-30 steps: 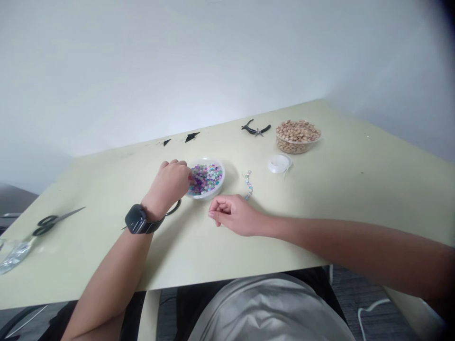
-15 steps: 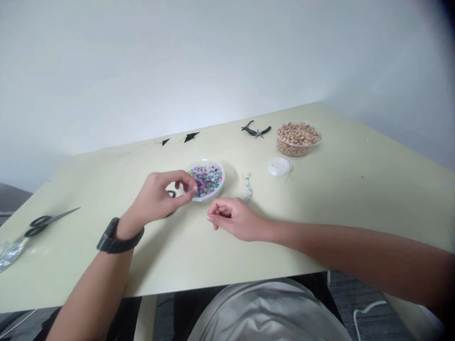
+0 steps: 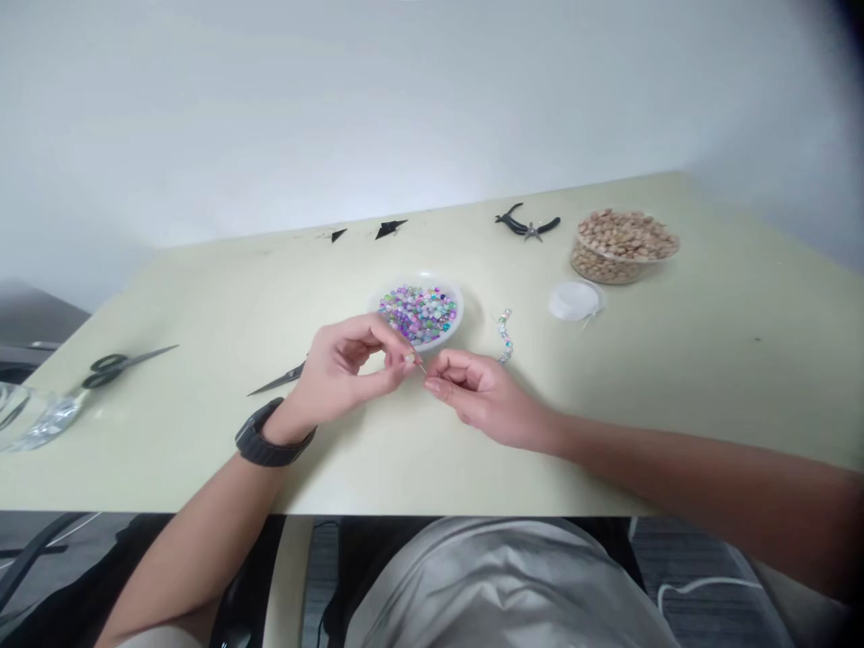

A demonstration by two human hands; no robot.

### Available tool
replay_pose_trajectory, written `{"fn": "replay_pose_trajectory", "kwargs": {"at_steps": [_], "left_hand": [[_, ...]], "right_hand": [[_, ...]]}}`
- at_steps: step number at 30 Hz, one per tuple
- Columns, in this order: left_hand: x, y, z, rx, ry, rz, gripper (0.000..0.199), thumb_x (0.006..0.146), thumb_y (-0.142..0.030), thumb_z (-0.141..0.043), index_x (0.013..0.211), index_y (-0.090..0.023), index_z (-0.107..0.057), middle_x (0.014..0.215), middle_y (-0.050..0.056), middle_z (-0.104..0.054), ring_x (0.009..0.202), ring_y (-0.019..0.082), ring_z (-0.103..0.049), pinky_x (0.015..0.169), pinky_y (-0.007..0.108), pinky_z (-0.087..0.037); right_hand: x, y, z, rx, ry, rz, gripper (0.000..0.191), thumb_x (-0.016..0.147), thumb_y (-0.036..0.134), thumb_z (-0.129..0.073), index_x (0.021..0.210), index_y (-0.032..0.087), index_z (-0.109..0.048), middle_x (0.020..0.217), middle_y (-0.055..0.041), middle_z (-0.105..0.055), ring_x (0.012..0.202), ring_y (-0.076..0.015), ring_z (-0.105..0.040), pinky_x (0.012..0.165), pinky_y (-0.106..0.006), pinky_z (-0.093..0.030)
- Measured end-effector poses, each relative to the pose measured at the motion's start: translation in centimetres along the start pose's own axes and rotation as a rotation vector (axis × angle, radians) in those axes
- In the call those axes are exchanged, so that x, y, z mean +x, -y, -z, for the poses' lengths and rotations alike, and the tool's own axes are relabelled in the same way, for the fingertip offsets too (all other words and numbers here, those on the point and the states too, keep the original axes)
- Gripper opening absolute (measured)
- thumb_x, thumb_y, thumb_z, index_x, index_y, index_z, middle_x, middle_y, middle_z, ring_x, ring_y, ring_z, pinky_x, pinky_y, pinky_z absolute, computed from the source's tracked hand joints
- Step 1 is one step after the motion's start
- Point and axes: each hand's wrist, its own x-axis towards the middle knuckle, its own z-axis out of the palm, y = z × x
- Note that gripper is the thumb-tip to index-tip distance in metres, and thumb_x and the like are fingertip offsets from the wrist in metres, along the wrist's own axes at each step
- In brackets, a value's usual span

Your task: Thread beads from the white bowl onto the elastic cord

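My left hand [image 3: 357,367], with a black watch on its wrist, pinches a small pale bead [image 3: 409,357] between thumb and fingertips. Close on its right, my right hand [image 3: 482,396] pinches the thin end of a string [image 3: 423,368], which points at the bead. A short strand of threaded beads [image 3: 505,336] lies on the table beyond my right hand. Just behind my left hand stands a white bowl [image 3: 457,328] of purple, green and white beads [image 3: 418,315].
A spool [image 3: 575,301] lies right of the strand, before a clear tub of brown beans [image 3: 625,247]. Black pliers [image 3: 527,225] lie at the back. Scissors [image 3: 114,367] and a plastic bag [image 3: 44,423] are at left; a dark blade [image 3: 276,379] shows beside my left hand.
My left hand has moved from the bowl's edge to my right hand, carrying the bead. The bead and the string's end now nearly meet. The view has shifted.
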Motion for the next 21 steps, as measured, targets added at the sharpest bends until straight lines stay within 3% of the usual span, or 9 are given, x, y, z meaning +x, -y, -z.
{"fn": "replay_pose_trajectory", "kwargs": {"at_steps": [3, 6, 8, 10, 14, 17, 21], "left_hand": [[0.3, 0.5, 0.3, 0.067, -0.179, -0.005, 0.01, 0.086, -0.022, -0.081, 0.091, -0.018, -0.073, 0.086, 0.005, -0.075, 0.074, 0.014, -0.068, 0.071, 0.028, -0.056], [0.8, 1.2, 0.7, 0.289, -0.348, -0.044, 0.011, 0.088, -0.028, -0.08, 0.093, -0.02, -0.074, 0.09, 0.004, -0.076, 0.078, 0.014, -0.066, 0.076, 0.03, -0.055], [1.1, 1.7, 0.9, 0.492, -0.356, -0.046, 0.009, 0.09, -0.03, -0.077, 0.094, -0.022, -0.075, 0.094, 0.003, -0.077, 0.086, 0.016, -0.066, 0.082, 0.033, -0.054], [1.3, 2.0, 1.1, 0.631, -0.272, -0.03, 0.009, 0.093, -0.03, -0.073, 0.098, -0.024, -0.077, 0.1, 0.002, -0.079, 0.096, 0.019, -0.066, 0.091, 0.035, -0.052], [1.5, 2.1, 1.2, 0.672, -0.159, 0.008, 0.023, 0.102, -0.029, -0.056, 0.106, -0.027, -0.078, 0.111, 0.0, -0.079, 0.109, 0.021, -0.065, 0.104, 0.04, -0.047], [1.4, 2.2, 1.2, 0.637, -0.239, 0.04, 0.034, 0.102, -0.02, -0.043, 0.108, -0.026, -0.076, 0.114, 0.0, -0.077, 0.113, 0.021, -0.063, 0.105, 0.039, -0.048], [1.2, 2.7, 1.4, 0.602, -0.414, 0.032, 0.037, 0.099, -0.016, -0.04, 0.103, -0.024, -0.076, 0.113, 0.002, -0.075, 0.112, 0.021, -0.063, 0.1, 0.037, -0.049]], "right_hand": [[0.0, -0.1, 0.1, -0.03, -0.01, -0.022, 0.025, 0.1, 0.039, -0.062, 0.088, 0.018, -0.056, 0.062, 0.0067, -0.041, 0.05, -0.0068, -0.036, 0.048, -0.024, -0.026], [0.2, -0.3, 0.2, -0.045, -0.003, -0.048, 0.026, 0.099, 0.041, -0.063, 0.088, 0.018, -0.057, 0.062, 0.006, -0.042, 0.051, -0.0071, -0.037, 0.048, -0.024, -0.026], [0.3, -0.5, 0.3, -0.046, -0.002, -0.051, 0.027, 0.099, 0.041, -0.064, 0.088, 0.018, -0.058, 0.062, 0.0059, -0.043, 0.051, -0.0069, -0.037, 0.048, -0.023, -0.026], [0.3, -0.7, 0.4, -0.04, -0.004, -0.046, 0.027, 0.099, 0.042, -0.064, 0.088, 0.018, -0.058, 0.063, 0.006, -0.044, 0.051, -0.0065, -0.037, 0.047, -0.023, -0.026], [0.4, -0.7, 0.4, -0.041, -0.005, -0.041, 0.026, 0.099, 0.041, -0.064, 0.088, 0.018, -0.058, 0.063, 0.006, -0.044, 0.05, -0.0065, -0.037, 0.047, -0.024, -0.026], [0.3, -0.6, 0.3, -0.053, -0.007, -0.054, 0.025, 0.098, 0.04, -0.065, 0.088, 0.018, -0.059, 0.061, 0.0063, -0.043, 0.05, -0.0067, -0.037, 0.047, -0.024, -0.026], [0.2, -0.7, 0.3, -0.072, -0.002, -0.056, 0.026, 0.099, 0.041, -0.064, 0.088, 0.018, -0.059, 0.062, 0.006, -0.044, 0.05, -0.0065, -0.037, 0.047, -0.023, -0.025]]}}
